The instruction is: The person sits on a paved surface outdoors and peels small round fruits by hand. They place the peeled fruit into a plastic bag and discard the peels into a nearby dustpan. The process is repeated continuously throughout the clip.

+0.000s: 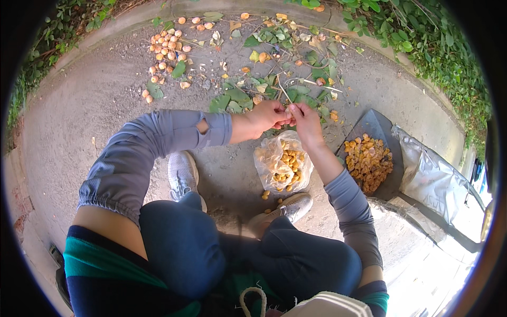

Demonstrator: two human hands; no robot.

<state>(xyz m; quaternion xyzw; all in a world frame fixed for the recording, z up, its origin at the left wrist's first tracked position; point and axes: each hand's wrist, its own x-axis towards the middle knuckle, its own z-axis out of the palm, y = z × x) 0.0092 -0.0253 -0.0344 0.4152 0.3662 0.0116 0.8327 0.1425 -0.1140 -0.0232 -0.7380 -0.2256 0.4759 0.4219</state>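
Observation:
My left hand (267,118) and my right hand (307,121) meet over the ground, fingertips pinched together on a small pale thing, mostly hidden by the fingers. A thin pale stalk (284,90) rises from between the fingertips; which hand grips it is hard to tell. Just below the hands stands a clear plastic bag (263,168) with many yellow-brown seeds or nuts (291,160) in it. A few more of these lie on the ground between the bag and my shoe. At the upper left is a pile of round orange-pink fruits (168,44).
A dark dustpan-like scoop (396,158) with orange fruit skins (369,162) lies at the right, beside a silvery sheet (431,174). Green leaves and twigs (237,97) litter the ground beyond my hands. A concrete kerb (237,8) and bushes (443,51) border the ground.

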